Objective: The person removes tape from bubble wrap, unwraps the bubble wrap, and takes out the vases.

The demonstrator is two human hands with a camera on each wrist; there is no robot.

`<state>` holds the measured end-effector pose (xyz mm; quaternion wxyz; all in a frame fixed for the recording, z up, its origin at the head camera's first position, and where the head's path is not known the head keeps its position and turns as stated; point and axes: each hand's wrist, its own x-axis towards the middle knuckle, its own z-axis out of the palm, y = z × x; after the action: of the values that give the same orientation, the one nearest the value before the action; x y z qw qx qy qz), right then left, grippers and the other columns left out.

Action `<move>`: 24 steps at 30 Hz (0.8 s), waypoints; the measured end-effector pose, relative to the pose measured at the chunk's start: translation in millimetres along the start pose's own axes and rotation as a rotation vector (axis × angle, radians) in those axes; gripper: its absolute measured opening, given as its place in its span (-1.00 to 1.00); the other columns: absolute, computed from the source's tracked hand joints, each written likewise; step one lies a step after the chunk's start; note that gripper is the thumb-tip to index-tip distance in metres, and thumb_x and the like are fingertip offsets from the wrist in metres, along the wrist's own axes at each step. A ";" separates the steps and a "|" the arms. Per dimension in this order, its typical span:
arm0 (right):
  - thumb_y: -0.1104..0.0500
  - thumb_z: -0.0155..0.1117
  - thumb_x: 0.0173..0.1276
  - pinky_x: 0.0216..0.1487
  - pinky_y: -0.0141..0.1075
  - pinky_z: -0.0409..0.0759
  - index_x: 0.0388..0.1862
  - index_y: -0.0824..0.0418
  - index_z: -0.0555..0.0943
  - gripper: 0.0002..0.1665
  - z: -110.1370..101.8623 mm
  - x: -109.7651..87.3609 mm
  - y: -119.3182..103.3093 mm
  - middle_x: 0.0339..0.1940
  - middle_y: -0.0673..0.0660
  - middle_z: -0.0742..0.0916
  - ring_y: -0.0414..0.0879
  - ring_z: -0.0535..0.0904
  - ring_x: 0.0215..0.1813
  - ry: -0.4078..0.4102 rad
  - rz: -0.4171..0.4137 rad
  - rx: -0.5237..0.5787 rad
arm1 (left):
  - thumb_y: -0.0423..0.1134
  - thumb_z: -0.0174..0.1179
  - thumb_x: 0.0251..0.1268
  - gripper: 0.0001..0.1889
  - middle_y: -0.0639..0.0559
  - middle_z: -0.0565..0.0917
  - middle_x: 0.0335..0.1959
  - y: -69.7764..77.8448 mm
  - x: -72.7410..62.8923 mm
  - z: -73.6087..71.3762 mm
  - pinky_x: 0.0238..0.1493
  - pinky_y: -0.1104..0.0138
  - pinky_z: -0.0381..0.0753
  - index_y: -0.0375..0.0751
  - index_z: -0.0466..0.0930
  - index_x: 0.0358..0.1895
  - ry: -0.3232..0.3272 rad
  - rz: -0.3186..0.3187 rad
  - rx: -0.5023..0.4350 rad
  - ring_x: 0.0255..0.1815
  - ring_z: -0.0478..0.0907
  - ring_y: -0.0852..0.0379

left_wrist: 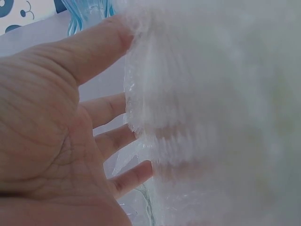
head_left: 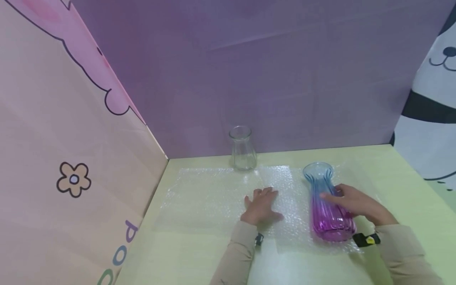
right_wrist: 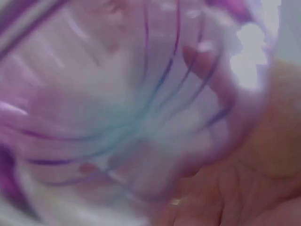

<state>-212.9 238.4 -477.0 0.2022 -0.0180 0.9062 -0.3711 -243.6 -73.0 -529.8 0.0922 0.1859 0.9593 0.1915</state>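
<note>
Magenta-blue vase (head_left: 325,217) lengthwise, mouth (head_left: 318,170) forward

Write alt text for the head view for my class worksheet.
A person's right hand grips a ribbed glass vase, blue fading to purple, over bubble wrap on a pale table; the left hand touches the wrap. Behind, a clear vase stands before a purple backdrop.
</note>
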 end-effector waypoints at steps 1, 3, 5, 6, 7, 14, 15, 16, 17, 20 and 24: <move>-0.39 0.02 0.51 -0.07 -0.02 0.78 0.50 0.69 -0.01 0.23 0.8 0.8 0.5 0.34 0.69 0.43 0.35 0.63 0.17 -0.005 0.004 0.009 | 0.19 0.42 0.13 -0.10 0.23 0.22 0.64 -0.2 0.3 0.1 0.52 -0.42 0.02 0.28 0.24 0.57 0.001 0.000 0.003 0.63 0.12 -0.03; -0.40 0.01 0.51 -0.05 0.01 0.77 0.50 0.70 -0.02 0.23 2.2 2.1 1.8 0.33 0.69 0.44 0.36 0.61 0.18 -0.019 0.011 0.035 | 0.19 0.43 0.13 -0.10 0.23 0.22 0.64 -0.5 0.5 0.2 0.52 -0.41 0.02 0.29 0.24 0.57 0.000 -0.003 0.004 0.63 0.12 -0.03; -0.40 0.00 0.51 -0.04 0.04 0.76 0.49 0.70 -0.04 0.25 3.5 3.2 3.2 0.34 0.69 0.43 0.39 0.59 0.21 -0.036 0.017 0.060 | 0.19 0.43 0.13 -0.10 0.23 0.22 0.64 -0.5 0.4 0.2 0.52 -0.41 0.02 0.29 0.24 0.57 -0.001 -0.005 0.004 0.63 0.12 -0.03; -0.40 -0.01 0.51 -0.03 0.06 0.76 0.50 0.70 -0.05 0.25 4.3 3.6 4.1 0.34 0.69 0.42 0.40 0.58 0.22 -0.042 0.021 0.072 | 0.19 0.43 0.13 -0.10 0.23 0.22 0.64 -0.4 0.2 0.0 0.52 -0.41 0.02 0.29 0.24 0.57 0.000 -0.005 0.005 0.63 0.12 -0.03; -0.40 -0.01 0.51 -0.02 0.08 0.75 0.50 0.70 -0.06 0.25 5.0 3.8 4.8 0.35 0.69 0.41 0.42 0.56 0.24 -0.048 0.023 0.085 | 0.19 0.42 0.13 -0.10 0.23 0.22 0.64 -0.3 -0.1 0.0 0.53 -0.41 0.02 0.29 0.24 0.57 0.000 -0.006 0.005 0.63 0.12 -0.02; -0.42 -0.06 0.52 0.04 0.21 0.71 0.51 0.69 -0.11 0.26 11.4 5.5 9.5 0.40 0.71 0.35 0.56 0.45 0.33 -0.067 0.043 0.115 | 0.17 0.43 0.14 -0.11 0.23 0.22 0.64 0.6 -3.6 -0.5 0.53 -0.41 -0.01 0.27 0.24 0.57 -0.013 -0.017 -0.013 0.63 0.11 -0.04; -0.41 -0.06 0.52 0.04 0.22 0.70 0.51 0.69 -0.11 0.25 11.6 5.7 10.0 0.39 0.71 0.36 0.55 0.46 0.32 -0.067 0.039 0.118 | 0.17 0.42 0.14 -0.11 0.23 0.21 0.64 0.6 -3.7 -0.7 0.54 -0.41 -0.02 0.27 0.24 0.57 -0.015 -0.018 -0.014 0.64 0.11 -0.04; -0.40 -0.07 0.53 0.04 0.22 0.70 0.51 0.69 -0.10 0.23 11.7 5.8 10.4 0.37 0.71 0.38 0.54 0.47 0.31 -0.068 0.034 0.122 | 0.17 0.42 0.14 -0.10 0.23 0.21 0.64 0.5 -3.7 -0.8 0.54 -0.41 -0.02 0.27 0.24 0.57 -0.017 -0.018 -0.012 0.64 0.10 -0.04; -0.40 -0.06 0.53 0.05 0.22 0.70 0.51 0.68 -0.09 0.22 11.7 5.8 10.7 0.36 0.70 0.39 0.53 0.48 0.30 -0.068 0.033 0.126 | 0.17 0.42 0.14 -0.10 0.23 0.21 0.64 0.3 -3.6 -0.9 0.54 -0.41 -0.02 0.27 0.23 0.58 -0.017 -0.017 -0.012 0.64 0.10 -0.04; -0.38 -0.07 0.54 0.08 0.24 0.69 0.50 0.70 -0.09 0.21 11.6 5.8 10.8 0.35 0.69 0.41 0.53 0.49 0.29 -0.071 0.025 0.135 | 0.18 0.42 0.15 -0.10 0.23 0.20 0.64 -0.4 -2.0 -1.0 0.54 -0.41 -0.02 0.27 0.23 0.58 -0.014 -0.010 -0.010 0.64 0.10 -0.04; -0.37 -0.08 0.55 0.12 0.26 0.67 0.51 0.70 -0.12 0.21 12.3 6.6 11.4 0.39 0.71 0.36 0.57 0.44 0.34 -0.072 0.022 0.134 | 0.19 0.41 0.16 -0.11 0.24 0.19 0.65 -1.3 0.0 -0.3 0.54 -0.41 -0.03 0.29 0.22 0.58 -0.016 -0.007 -0.008 0.64 0.09 -0.03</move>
<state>-212.9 237.3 -495.0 0.2392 -0.0079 0.8717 -0.4277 -244.1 -74.3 -530.1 0.1011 0.1836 0.9585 0.1935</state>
